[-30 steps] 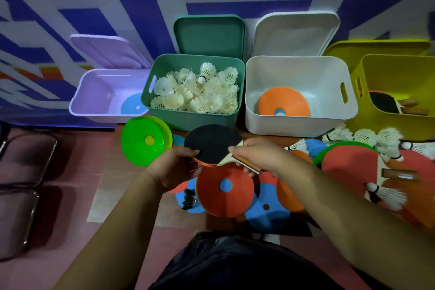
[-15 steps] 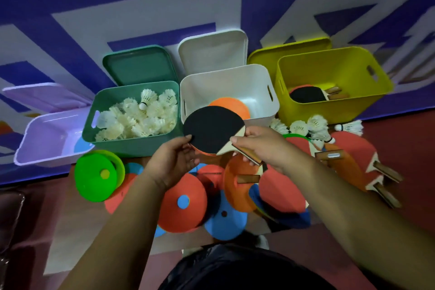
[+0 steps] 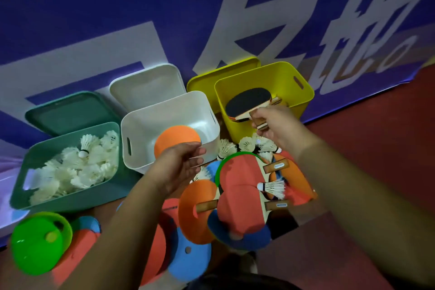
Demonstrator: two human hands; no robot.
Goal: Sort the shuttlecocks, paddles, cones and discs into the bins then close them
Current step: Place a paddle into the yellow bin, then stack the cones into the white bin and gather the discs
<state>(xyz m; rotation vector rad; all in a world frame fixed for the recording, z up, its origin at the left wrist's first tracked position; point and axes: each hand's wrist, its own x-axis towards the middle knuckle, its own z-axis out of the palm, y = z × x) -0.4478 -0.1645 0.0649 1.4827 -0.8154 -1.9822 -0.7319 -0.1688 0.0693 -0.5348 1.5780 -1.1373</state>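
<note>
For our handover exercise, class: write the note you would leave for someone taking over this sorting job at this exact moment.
Right hand: fingers grip a black-faced paddle by its handle, over the yellow bin.
Left hand: open, empty, in front of the white bin.
Done: many shuttlecocks in the green bin; an orange disc in the white bin.
Left: red paddles, loose shuttlecocks, discs, a green cone; all visible lids are open.
</note>
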